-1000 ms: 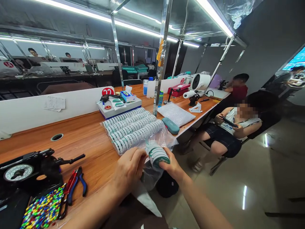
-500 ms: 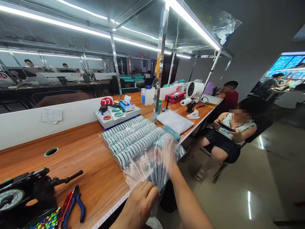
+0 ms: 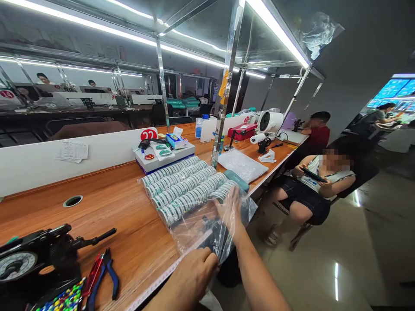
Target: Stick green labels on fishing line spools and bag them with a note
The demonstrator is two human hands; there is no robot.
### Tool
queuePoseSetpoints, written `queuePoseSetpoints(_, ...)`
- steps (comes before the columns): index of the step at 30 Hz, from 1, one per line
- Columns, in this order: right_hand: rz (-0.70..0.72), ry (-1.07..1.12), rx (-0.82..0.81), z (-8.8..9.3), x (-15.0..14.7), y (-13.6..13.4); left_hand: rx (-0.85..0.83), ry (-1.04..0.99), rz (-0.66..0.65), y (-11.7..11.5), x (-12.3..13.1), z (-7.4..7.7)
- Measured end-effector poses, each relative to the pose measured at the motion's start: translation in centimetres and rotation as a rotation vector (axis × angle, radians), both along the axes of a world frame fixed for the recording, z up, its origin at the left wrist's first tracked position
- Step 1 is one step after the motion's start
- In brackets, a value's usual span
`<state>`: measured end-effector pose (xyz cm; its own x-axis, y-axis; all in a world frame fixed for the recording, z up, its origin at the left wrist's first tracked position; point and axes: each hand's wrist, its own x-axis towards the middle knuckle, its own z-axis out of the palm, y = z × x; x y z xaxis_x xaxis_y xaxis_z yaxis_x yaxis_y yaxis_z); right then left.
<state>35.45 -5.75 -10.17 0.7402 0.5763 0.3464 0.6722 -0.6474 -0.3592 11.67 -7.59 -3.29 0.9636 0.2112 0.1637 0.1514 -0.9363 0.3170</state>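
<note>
A clear plastic bag point(image 3: 194, 224) lies on the wooden bench point(image 3: 123, 194), filled with several rows of round white-and-green badges point(image 3: 181, 185). My right hand point(image 3: 228, 209) reaches inside the bag's open end, fingers spread against the last row of badges near the bench edge. My left hand point(image 3: 193, 274) pinches the bag's lower lip at the bench's front edge, fingers closed on the plastic.
A black press machine point(image 3: 35, 255), pliers point(image 3: 100, 276) and coloured pins point(image 3: 60, 300) sit at the near left. A white box with badges point(image 3: 164, 153), a teal case point(image 3: 236, 180), a bubble-wrap sheet point(image 3: 241, 164) and a metal post point(image 3: 223, 103) stand behind. A seated person point(image 3: 311, 185) is at right.
A second ago both hands held a stack of badges at the bag's mouth. Now the stack lies inside as the last row, my right hand is in the bag and my left holds the opening.
</note>
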Motion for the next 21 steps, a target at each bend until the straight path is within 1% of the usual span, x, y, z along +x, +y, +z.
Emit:
queuePoseSetpoints(3, -0.021, -0.012, 0.004, -0.3, -0.1, -0.3, 0.002, 0.069, 0.02, 0.1, 0.2, 0.0)
queuePoseSetpoints(5, -0.053, -0.015, 0.01, -0.4, -0.4, -0.2, -0.008, 0.091, 0.006, 0.3, 0.1, -0.1)
queuePoseSetpoints(8, -0.051, 0.002, 0.015, 0.0, -0.5, 0.1, 0.001, 0.165, -0.014, 0.3, 0.1, -0.4)
queuePoseSetpoints(10, -0.045, 0.016, 0.017, 0.4, -0.5, 0.1, -0.004, 0.186, 0.012, 0.3, 0.2, -0.5)
queuePoseSetpoints(12, -0.05, 0.008, 0.022, 0.6, -0.6, -0.2, -0.035, 0.13, 0.05, 0.3, 0.3, -0.3)
queuePoseSetpoints(14, -0.066, -0.013, 0.035, 0.7, -0.8, -0.7, -0.057, 0.047, 0.064, 0.4, 0.4, 0.2)
queuePoseSetpoints(18, -0.069, -0.064, 0.088, 0.2, -0.8, -1.5, -0.031, -0.041, 0.011, 1.0, 0.8, 1.6)
queuePoseSetpoints(21, -0.028, -0.056, 0.102, -0.4, -0.5, -1.0, -0.031, -0.117, 0.006, 1.7, 1.9, 2.0)
